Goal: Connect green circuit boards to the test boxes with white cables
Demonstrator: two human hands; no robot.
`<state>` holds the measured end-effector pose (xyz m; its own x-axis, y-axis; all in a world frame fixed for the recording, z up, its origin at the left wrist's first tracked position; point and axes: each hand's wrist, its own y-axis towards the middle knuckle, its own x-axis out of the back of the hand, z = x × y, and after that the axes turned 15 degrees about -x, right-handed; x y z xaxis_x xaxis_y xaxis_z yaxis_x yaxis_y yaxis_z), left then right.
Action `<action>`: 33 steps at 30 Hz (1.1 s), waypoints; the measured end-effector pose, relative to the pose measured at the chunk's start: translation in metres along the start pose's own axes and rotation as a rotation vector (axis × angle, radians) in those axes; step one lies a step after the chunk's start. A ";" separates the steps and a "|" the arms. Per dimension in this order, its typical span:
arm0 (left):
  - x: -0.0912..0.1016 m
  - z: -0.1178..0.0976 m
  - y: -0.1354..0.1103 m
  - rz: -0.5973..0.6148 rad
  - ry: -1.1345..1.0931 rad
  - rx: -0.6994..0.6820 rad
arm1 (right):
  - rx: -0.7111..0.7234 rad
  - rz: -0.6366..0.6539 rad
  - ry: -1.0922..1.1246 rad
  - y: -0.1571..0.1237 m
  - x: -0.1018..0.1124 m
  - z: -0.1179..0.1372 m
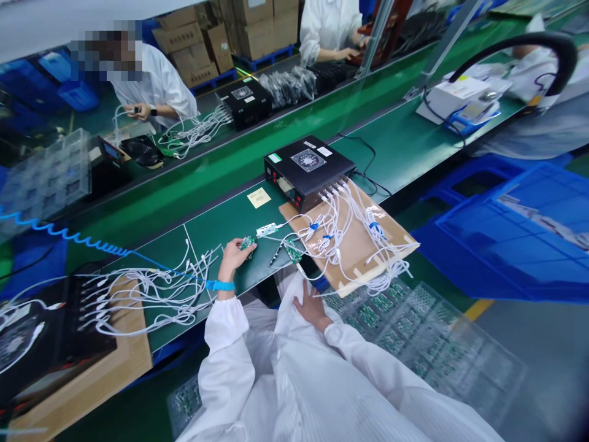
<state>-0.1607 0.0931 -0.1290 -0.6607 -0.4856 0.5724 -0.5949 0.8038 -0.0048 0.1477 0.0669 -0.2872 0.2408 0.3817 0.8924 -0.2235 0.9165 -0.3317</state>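
1. Green circuit board (pixel 249 244) is at the near edge of the green workbench (pixel 239 216), in the left hand (pixel 234 255); thumb and fingers grip its left side.
2. It sits tilted, its free side facing right; with fingers over part of it, its long axis is hard to make out, as is whether it is one board or several.
3. Just right of it, a pale board (pixel 267 230) lies lengthwise left to right, its right end slightly higher and meeting a white cable.
4. A second green board (pixel 293 252) slants down rightward, partly crossed by cables.
5. The right hand (pixel 313 309) rests against the white gown (pixel 294 362); whether its fingers pinch cloth, I cannot tell.
6. Beyond stands a black box (pixel 301 169); another (pixel 55 344), at left, is cut off by the frame.
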 end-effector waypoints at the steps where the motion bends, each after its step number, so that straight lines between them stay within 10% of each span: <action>1: 0.000 -0.002 0.000 -0.001 0.002 0.002 | 0.009 -0.020 0.022 0.001 -0.002 -0.002; 13: 0.013 -0.024 -0.020 -0.014 -0.165 -0.038 | 0.138 -0.161 0.313 0.003 0.004 -0.007; 21: 0.020 -0.087 -0.067 -0.214 -0.592 0.144 | 0.411 0.286 0.532 -0.044 0.124 -0.012; 24: 0.005 -0.114 -0.079 -0.213 -0.692 0.138 | 0.183 -0.229 0.607 -0.037 0.178 -0.017; 27: -0.013 -0.130 -0.094 -0.054 -0.659 0.084 | 0.130 -0.556 0.502 -0.015 0.200 -0.027; 33: -0.048 -0.127 -0.146 0.701 -0.423 0.007 | 0.173 -0.499 0.407 0.009 0.187 -0.044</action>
<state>0.0157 0.0428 -0.0517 -0.9963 0.0390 0.0764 0.0185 0.9674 -0.2525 0.2325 0.1523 -0.1367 0.6841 -0.0371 0.7285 -0.1336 0.9754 0.1751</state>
